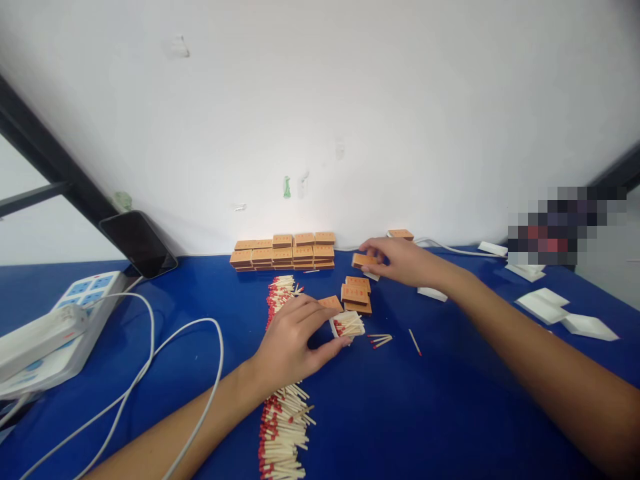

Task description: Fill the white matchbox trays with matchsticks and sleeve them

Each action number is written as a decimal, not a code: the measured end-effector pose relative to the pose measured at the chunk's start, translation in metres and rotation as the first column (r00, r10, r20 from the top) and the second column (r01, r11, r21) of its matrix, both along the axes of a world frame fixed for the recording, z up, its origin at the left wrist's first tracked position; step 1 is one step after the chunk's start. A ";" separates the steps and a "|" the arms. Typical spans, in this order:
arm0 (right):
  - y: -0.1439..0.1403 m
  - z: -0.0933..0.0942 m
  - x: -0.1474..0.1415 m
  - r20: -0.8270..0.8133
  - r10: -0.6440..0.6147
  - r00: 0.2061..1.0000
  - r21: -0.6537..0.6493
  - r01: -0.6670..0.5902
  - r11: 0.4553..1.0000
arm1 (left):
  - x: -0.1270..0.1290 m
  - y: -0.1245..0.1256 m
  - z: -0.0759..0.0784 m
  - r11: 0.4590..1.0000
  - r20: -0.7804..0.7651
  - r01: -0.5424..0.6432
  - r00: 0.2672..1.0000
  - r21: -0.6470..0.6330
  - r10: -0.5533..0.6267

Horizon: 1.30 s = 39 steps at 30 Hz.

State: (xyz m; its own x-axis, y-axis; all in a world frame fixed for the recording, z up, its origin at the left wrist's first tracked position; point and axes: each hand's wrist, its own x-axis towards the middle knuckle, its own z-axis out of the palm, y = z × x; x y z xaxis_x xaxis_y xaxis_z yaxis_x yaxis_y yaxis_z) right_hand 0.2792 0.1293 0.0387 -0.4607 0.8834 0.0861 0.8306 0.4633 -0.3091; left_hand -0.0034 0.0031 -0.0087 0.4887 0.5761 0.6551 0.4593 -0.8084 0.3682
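Observation:
My left hand [296, 337] grips a white matchbox tray [349, 325] between thumb and fingers; red-tipped matches lie in it. Farther off to the right, my right hand [395, 259] is closed on an orange matchbox [363, 261], with something white partly visible under the fingers. Between the hands sits a small pile of orange matchboxes [356, 293]. A long row of loose matches [285, 433] runs under my left hand and wrist. A few stray matches [381, 340] lie right of the tray, and a single match [415, 342] lies beyond them.
Stacked matchboxes [283, 253] stand along the wall. White trays [543, 307] are scattered at the right on the blue table [425, 413]. A power strip [65, 333], looping white cable [220, 347] and leaning phone [139, 243] occupy the left. One matchbox [401, 234] rests behind my right hand.

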 end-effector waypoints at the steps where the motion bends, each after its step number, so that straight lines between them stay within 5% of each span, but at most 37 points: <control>1: -0.005 0.002 0.009 0.029 -0.005 1.000 -0.030 0.006 1.000 | 0.000 0.000 0.000 1.000 -0.003 0.000 1.000 -0.003 0.000; 9: -0.029 0.009 0.064 0.104 -0.124 0.987 -0.174 0.141 0.975 | 0.001 0.001 0.003 1.000 -0.006 -0.003 1.000 0.013 0.003; 17: -0.029 -0.018 0.114 0.212 -0.204 0.956 -0.198 0.247 0.949 | -0.001 0.001 0.001 1.000 -0.007 -0.004 1.000 0.016 0.005; 21: -0.029 -0.011 0.090 0.178 -0.139 0.974 -0.082 0.156 0.984 | 0.000 0.002 0.001 1.000 0.001 0.005 1.000 0.011 -0.005; 28: -0.009 0.009 0.039 0.151 0.035 0.988 -0.074 -0.024 0.997 | 0.000 0.001 0.004 1.000 0.007 -0.012 1.000 0.028 0.012; 34: 0.010 0.004 0.018 0.196 0.130 0.972 -0.087 -0.115 0.990 | 0.001 0.000 0.002 1.000 -0.012 -0.003 1.000 -0.015 0.003; 39: 0.027 -0.006 -0.005 0.221 0.088 0.971 -0.017 -0.086 0.996 | 0.000 0.000 0.000 1.000 0.006 -0.007 1.000 -0.009 0.007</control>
State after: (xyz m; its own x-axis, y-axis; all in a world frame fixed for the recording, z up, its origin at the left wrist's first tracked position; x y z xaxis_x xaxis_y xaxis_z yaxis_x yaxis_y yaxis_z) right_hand 0.2739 0.1566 0.0331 -0.5429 0.8392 -0.0327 0.8352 0.5354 -0.1252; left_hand -0.0034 0.0028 -0.0087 0.4810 0.5854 0.6526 0.4627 -0.8018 0.3781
